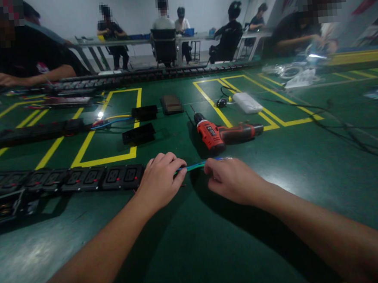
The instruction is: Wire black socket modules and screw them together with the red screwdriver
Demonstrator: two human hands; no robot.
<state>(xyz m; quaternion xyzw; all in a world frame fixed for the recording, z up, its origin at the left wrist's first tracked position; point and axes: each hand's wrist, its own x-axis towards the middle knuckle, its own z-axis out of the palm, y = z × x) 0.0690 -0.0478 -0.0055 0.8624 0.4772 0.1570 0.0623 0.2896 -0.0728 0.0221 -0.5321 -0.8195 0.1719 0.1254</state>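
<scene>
We hold a thin blue-green wire (193, 165) stretched between both hands just in front of the red drill (219, 133), low over the green table (276, 187). Our left hand (161, 182) sits near the drill, in front of it and to its left. It is curled over the wire's left end, knuckles up, with the fingers folded down and pressed together around it. Our right hand (232, 179) lies directly in front of the drill's body and pinches the wire's right end between thumb and fingertips; the other fingers are tucked under, where we cannot see them. The visible piece of wire spans the gap between the two hands, and we cannot tell whether it touches the table. The drill lies on its side, its bit pointing away from us and its dark handle stretching to the right. To the left of the drill, level with our left hand, runs a black socket strip (81, 179), its end just beside that hand. Behind the drill and to its left lie a near black box (139, 133), a far black box (144, 112) and a dark flat pad (171, 104). Behind the drill and to its right rests a white adapter (247, 102) with a black cord. Far to the left of the drill, a co-worker's forearm (25, 77) rests on the table
</scene>
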